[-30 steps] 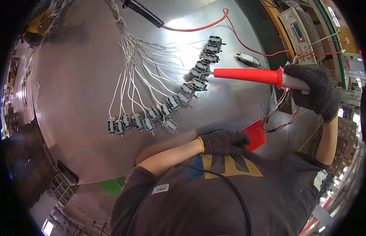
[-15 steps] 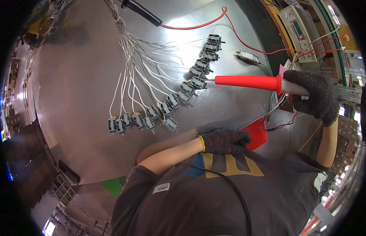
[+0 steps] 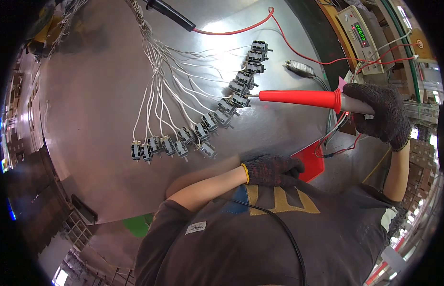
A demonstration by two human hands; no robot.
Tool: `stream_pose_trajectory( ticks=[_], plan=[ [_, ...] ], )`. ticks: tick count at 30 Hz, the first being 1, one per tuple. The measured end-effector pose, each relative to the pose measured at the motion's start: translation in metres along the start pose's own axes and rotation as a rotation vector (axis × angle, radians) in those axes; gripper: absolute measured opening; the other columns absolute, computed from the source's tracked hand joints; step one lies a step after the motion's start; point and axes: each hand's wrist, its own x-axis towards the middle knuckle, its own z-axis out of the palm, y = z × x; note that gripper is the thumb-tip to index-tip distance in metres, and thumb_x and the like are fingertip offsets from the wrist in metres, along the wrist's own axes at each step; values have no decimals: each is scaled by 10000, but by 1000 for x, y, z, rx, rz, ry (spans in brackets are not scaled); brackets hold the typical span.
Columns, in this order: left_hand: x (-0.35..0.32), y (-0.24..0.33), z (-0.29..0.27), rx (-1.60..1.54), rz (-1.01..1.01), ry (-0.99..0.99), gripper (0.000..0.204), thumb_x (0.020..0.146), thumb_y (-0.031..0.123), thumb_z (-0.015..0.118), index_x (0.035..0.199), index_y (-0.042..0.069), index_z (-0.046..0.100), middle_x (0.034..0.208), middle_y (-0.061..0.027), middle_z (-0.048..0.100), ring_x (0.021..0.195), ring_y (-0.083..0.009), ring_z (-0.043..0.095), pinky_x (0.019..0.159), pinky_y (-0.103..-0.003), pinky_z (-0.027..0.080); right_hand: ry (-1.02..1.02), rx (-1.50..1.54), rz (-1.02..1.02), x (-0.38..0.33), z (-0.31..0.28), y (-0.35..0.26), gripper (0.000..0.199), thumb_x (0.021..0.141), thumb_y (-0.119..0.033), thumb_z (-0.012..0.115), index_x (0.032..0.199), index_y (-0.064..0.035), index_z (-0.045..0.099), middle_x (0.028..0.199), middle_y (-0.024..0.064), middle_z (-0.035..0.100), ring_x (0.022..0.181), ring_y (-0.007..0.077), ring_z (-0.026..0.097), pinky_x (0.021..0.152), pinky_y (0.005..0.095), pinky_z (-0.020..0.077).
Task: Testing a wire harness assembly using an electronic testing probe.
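My right hand [image 3: 380, 114], in a dark knit glove, grips the grey handle of a long red test probe [image 3: 298, 97]. Its thin metal tip touches one of several small grey switch parts [image 3: 240, 99] laid in a curved row on the shiny metal table [image 3: 88, 95]. White wires [image 3: 160, 86] run from these parts up to a bundle at the top. My left hand [image 3: 272, 169], also gloved, rests in a fist at the table's near edge, beside a red block [image 3: 313, 164].
A black probe [image 3: 169, 12] with a red lead [image 3: 241, 29] lies at the top of the table. A beige tester box with a green display [image 3: 358, 35] stands at the upper right. A small metal connector [image 3: 300, 69] lies near it.
The red probe's tip has moved down the row of grey parts, from an upper one to one lower down. My left hand has stayed still.
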Motion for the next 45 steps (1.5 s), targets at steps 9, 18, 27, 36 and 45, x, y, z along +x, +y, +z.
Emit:
stream_pose_trajectory(
  ticks=[9, 18, 27, 36, 45],
  plan=[
    [2, -3, 1, -57, 3, -12, 441, 999, 245, 727, 1377, 51, 606, 1253, -146, 736, 1206, -289, 707, 1059, -425, 550, -8, -16, -16, 1, -2, 0, 678, 672, -84, 880, 1335, -106, 741, 1139, 163, 796, 953, 349, 801, 862, 424, 644],
    [1, -3, 2, -22, -14, -13, 428, 990, 226, 721, 1360, 43, 604, 1237, -140, 749, 1164, -285, 726, 1030, -431, 561, 79, 5, -36, 2, -3, -12, 586, 654, -27, 799, 1238, -71, 764, 1041, 171, 795, 898, 369, 793, 802, 423, 635],
    [-1, -4, 1, -7, 9, 4, 429, 1000, 246, 727, 1361, 47, 608, 1247, -142, 749, 1158, -301, 726, 1032, -435, 559, 21, -83, -87, 20, -10, -27, 578, 646, -24, 806, 1220, -79, 769, 1025, 154, 798, 860, 347, 787, 778, 420, 626],
    [-2, -3, -3, 23, 43, -16, 463, 1000, 287, 728, 1376, 43, 613, 1275, -157, 726, 1217, -310, 697, 1069, -448, 538, -22, -88, -81, 27, -17, -34, 604, 652, -33, 806, 1252, -74, 755, 1041, 158, 797, 893, 354, 787, 817, 430, 623],
    [-2, -1, -3, 64, 35, -31, 478, 1012, 316, 705, 1400, 57, 600, 1301, -157, 720, 1244, -318, 686, 1089, -436, 529, -15, -136, -91, 26, -18, -40, 578, 672, -26, 804, 1246, -87, 760, 1066, 160, 797, 923, 357, 789, 824, 433, 633]
  ],
)
